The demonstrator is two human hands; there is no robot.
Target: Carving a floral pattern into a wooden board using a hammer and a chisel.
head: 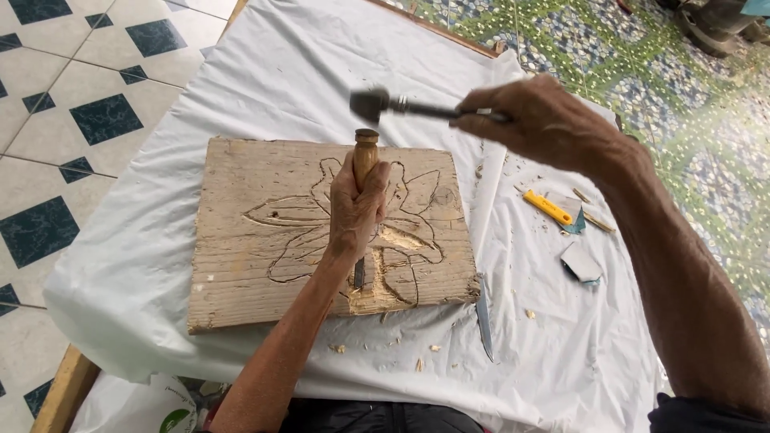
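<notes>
Left hand (357,210) clenched round wooden-handled chisel (365,160), blade set upright on the carved board (265,248) lying on white sheet (561,337); right hand (545,120) gripping hammer (385,103) raised just above chisel head

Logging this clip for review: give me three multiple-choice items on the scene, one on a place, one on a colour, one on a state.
1. Where does the loose metal blade lie?
A. on the white sheet, by the wooden board's right edge
B. on the carved flower
C. on the tiled floor

2. What colour is the utility knife on the sheet?
A. red
B. yellow
C. green

3. How is the hammer held?
A. resting on the board
B. lying on the sheet
C. raised above the chisel's handle

Answers: 1 A, it lies on the white sheet beside the board. 2 B, its body is yellow. 3 C, the right hand holds it over the chisel gripped by the left hand.
</notes>
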